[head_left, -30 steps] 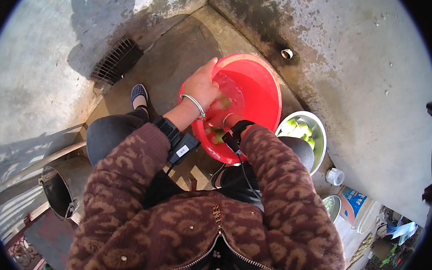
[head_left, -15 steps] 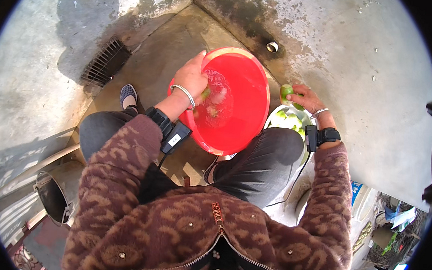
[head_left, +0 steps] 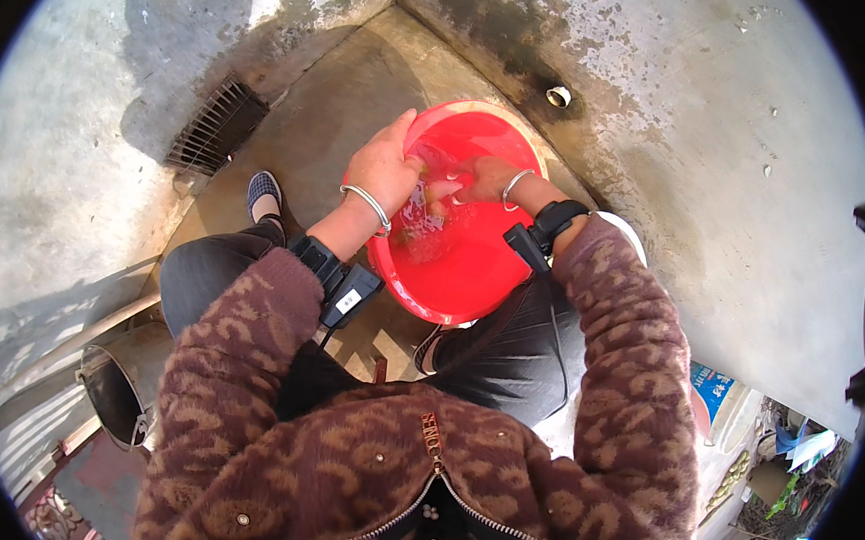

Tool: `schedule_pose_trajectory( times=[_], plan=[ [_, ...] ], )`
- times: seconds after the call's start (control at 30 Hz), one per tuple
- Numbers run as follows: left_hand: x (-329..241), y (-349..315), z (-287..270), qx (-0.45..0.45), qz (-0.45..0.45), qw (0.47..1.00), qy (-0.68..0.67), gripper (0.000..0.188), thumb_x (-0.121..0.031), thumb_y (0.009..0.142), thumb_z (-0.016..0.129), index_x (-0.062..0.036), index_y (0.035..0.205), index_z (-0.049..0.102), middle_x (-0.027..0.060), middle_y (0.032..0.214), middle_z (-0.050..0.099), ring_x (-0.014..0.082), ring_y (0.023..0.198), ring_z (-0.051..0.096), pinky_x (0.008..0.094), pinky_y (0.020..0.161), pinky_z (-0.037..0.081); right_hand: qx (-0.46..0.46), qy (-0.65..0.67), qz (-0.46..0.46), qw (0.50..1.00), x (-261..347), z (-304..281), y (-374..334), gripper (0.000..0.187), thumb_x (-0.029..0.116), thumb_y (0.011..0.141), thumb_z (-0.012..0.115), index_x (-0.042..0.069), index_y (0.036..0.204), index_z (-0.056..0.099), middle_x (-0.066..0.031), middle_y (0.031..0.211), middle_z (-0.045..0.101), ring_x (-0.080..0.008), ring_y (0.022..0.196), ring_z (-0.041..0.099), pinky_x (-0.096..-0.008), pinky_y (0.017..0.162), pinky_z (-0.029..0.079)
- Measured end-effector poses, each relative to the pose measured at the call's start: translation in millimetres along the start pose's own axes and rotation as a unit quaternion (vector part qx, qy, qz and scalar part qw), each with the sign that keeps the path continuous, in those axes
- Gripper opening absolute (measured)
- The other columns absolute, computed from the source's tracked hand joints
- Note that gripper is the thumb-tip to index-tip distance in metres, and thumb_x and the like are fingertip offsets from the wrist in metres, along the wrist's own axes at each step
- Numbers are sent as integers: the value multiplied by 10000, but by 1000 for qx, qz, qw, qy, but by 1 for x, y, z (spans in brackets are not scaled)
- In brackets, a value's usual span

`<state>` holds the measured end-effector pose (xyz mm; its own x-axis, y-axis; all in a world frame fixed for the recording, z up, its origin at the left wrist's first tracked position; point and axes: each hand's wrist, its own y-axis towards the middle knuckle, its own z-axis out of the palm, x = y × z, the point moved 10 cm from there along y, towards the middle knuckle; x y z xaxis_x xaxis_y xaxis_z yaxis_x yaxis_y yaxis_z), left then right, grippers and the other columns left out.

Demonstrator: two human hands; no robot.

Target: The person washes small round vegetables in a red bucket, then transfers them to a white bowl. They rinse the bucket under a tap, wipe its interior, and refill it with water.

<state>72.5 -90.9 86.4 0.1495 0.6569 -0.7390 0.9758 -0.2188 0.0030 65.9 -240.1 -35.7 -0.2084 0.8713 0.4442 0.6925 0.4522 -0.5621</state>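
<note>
A red plastic basin (head_left: pixel 488 259), tilted, stands between my legs with rippling water along its left side. My left hand (head_left: pixel 384 169) is closed over the basin's left rim, with the fingertips on the inside. Inside the basin, my right hand (head_left: pixel 487 179) reaches leftward toward those fingers, its own tips blurred by splashing water. Pale and greenish shapes (head_left: pixel 435 208) show in the water between the hands; I cannot make out exactly what they are. Of the white bowl (head_left: pixel 624 233), only a rim shows beyond my right forearm.
A metal floor grate (head_left: pixel 217 127) lies at the left by the wall. A short pipe end (head_left: pixel 558 96) sticks out of the stained right wall. A metal bucket (head_left: pixel 121 389) rests at the lower left. A blue-and-white container (head_left: pixel 713 390) and clutter lie at the lower right.
My right hand has moved left from above the white bowl, where it held green vegetables, into the red basin. My left hand stays at the basin's rim.
</note>
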Motion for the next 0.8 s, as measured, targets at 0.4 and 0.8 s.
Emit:
schedule_pose_trajectory(
  times=[0.4,0.8],
  plan=[
    [-3,0,-1,-8,8,1000,-26,463,-149,853,540,-35,1296,464,205,1167,573,347,1057,559,383,894,447,-58,201,10,978,-2,130,97,545,363,720,684,171,1219,580,-169,1272,479,-377,1163,472,-440,923,437],
    [-9,2,2,6,1,1000,-8,624,-122,735,652,-46,1319,446,187,1231,547,334,1116,533,374,944,427,-24,301,-8,953,14,137,69,462,258,742,683,167,1187,596,-194,1069,596,-377,1017,567,-431,854,465]
  ],
)
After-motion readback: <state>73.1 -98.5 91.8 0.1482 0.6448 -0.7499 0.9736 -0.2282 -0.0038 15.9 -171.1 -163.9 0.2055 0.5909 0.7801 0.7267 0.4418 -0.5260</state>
